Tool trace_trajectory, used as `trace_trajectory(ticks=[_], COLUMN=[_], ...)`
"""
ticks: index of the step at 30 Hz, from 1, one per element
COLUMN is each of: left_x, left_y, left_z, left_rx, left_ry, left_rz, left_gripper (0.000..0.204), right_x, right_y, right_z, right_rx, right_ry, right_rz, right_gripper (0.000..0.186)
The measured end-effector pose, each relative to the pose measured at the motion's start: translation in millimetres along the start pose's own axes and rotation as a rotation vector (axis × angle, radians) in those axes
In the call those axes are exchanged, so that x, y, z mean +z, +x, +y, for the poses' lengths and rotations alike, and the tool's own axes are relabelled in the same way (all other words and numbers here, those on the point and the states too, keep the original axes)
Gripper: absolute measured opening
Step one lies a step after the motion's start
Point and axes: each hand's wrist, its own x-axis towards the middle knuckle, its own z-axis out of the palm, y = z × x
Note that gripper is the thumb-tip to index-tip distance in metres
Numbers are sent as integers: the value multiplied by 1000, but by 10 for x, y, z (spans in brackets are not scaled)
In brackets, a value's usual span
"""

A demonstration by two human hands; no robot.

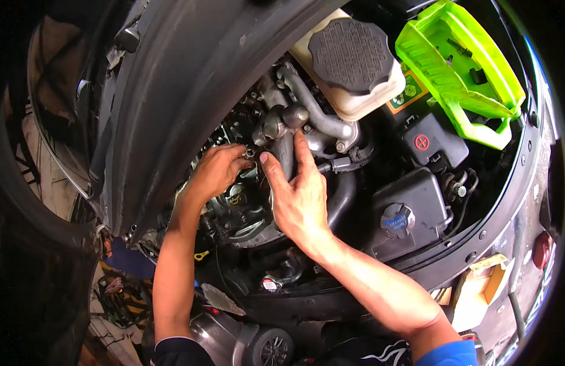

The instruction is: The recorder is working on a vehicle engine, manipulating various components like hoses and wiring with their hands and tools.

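Under a raised car hood, both of my hands are in the engine bay. My right hand [304,210] straddles a dark grey metal pipe [284,155], thumb on one side and index finger on the other; its other fingers are partly hidden. The pipe rises to a rounded metal fitting [273,126]. Just left of it, my left hand [218,172] has its fingertips pinched together beside a small shiny metal ring [249,153]. Whether the fingers hold that ring or something behind it, I cannot make out. Below the left hand lies a black oil filler cap [235,199] among dark engine parts.
The black hood [191,79] slants close on the left. A whitish reservoir with a black cap [352,55] stands ahead. At right are a bright green tray [432,67] with several small parts, a black terminal cover [438,143] and a black tank [410,195]. A yellow dipstick loop [201,255] shows below.
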Motion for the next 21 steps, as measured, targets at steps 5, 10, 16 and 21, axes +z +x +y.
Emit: trace_trajectory(ticks=[5, 10, 16, 21], left_x=[83, 15, 33, 51], left_y=[-69, -13, -72, -20], left_z=[-85, -23, -41, -56], left_rx=[-22, -53, -17, 13], left_ry=[-2, 25, -34, 22], left_rz=[75, -16, 42, 91], left_gripper=[21, 26, 23, 23], right_x=[54, -55, 12, 7], right_y=[71, -5, 1, -1], right_z=[189, -144, -9, -55], right_rx=[-4, 61, 121, 22], right_ry=[-126, 14, -45, 23], right_rz=[-70, -21, -130, -20], right_gripper=[67, 67, 70, 68])
